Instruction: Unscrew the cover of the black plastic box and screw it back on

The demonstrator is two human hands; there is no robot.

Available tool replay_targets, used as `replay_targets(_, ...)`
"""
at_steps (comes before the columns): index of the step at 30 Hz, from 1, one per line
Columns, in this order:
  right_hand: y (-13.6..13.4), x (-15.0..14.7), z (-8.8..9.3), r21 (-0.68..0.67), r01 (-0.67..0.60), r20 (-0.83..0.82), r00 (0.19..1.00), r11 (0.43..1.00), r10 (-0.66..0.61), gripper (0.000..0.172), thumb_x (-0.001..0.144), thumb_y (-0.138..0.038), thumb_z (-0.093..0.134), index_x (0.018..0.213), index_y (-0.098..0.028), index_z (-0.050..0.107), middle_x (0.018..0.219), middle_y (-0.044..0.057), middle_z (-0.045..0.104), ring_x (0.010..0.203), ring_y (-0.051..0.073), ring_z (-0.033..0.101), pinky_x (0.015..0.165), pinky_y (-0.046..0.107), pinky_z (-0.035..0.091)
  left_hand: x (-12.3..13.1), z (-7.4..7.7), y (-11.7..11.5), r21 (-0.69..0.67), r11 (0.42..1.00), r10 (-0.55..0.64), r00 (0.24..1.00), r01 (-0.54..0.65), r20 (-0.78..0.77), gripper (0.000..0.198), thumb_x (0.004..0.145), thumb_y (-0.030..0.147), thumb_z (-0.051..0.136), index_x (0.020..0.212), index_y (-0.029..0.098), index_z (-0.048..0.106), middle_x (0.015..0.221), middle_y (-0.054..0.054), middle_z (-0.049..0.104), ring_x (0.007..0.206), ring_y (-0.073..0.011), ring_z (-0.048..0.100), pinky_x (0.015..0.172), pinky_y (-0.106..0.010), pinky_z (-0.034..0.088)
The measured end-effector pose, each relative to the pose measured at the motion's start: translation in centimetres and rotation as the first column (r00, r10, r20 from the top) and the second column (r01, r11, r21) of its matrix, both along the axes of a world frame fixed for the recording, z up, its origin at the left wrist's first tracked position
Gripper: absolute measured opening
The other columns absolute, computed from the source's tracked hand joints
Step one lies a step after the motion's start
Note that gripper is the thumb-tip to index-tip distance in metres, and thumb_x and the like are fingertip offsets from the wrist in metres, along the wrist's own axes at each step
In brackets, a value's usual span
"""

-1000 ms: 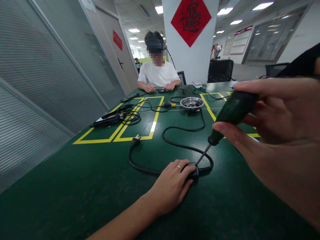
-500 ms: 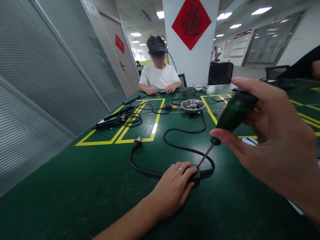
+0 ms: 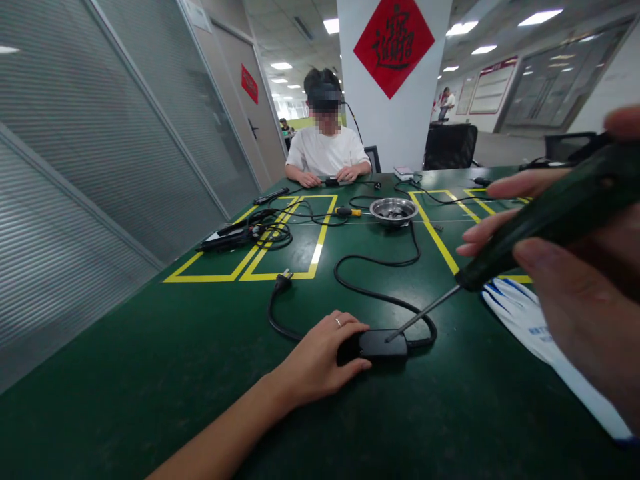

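My left hand (image 3: 320, 357) lies on the green table (image 3: 150, 373), its fingers curled against the left end of a small black box (image 3: 383, 345) on a black cable (image 3: 360, 287). My right hand (image 3: 575, 280), close to the camera at the right, grips a screwdriver with a dark green handle (image 3: 545, 217). The metal shaft (image 3: 425, 312) slants down to the left and its tip rests on top of the black box. The cable loops away to a plug (image 3: 284, 279) near the yellow tape.
A white and blue glove (image 3: 530, 320) lies under my right hand. Farther back stand a metal bowl (image 3: 396, 209), a yellow-handled screwdriver (image 3: 349, 212) and a tangle of black cables (image 3: 250, 232). A person in a white shirt (image 3: 327, 150) sits at the far end.
My right hand has drawn back to the right and nearer the camera, laying the screwdriver flatter. My left hand slid left, uncovering more of the black box. The view shifted slightly.
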State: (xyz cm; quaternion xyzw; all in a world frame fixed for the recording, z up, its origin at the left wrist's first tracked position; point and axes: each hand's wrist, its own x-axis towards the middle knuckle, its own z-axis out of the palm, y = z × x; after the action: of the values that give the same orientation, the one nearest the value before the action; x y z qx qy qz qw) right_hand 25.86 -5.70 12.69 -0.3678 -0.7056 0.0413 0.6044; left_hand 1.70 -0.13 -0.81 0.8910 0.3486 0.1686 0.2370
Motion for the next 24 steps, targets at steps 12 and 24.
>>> replay_targets(12,-0.1,-3.2,-2.4,-0.196,0.021,-0.103,0.994,0.98,-0.042,0.059,0.076,-0.013,0.057,0.127,-0.036,0.039,0.118,0.001,0.058,0.088,0.019,0.066,0.095,0.041,0.055,-0.2,-0.1,0.0,-0.04,0.999,-0.008,0.997,0.011,0.074,0.039,0.081,0.029,0.069,0.117,0.021,0.054,0.11,-0.006,0.058,0.1,-0.0239,0.052,0.09,-0.039,0.043)
replay_targets(24,1.7,-5.0,0.6,0.103,-0.098,0.439,0.897,0.99,0.043,0.067,0.075,-0.014,0.066,0.131,-0.038,0.04,0.133,-0.011,0.051,0.119,0.013,0.053,0.101,0.023,0.049,-0.2,-0.9,0.0,-0.017,1.0,0.001,0.997,0.0,0.077,0.04,0.083,0.034,0.067,0.118,0.02,0.053,0.114,-0.008,0.059,0.105,-0.0265,0.053,0.093,-0.041,0.043)
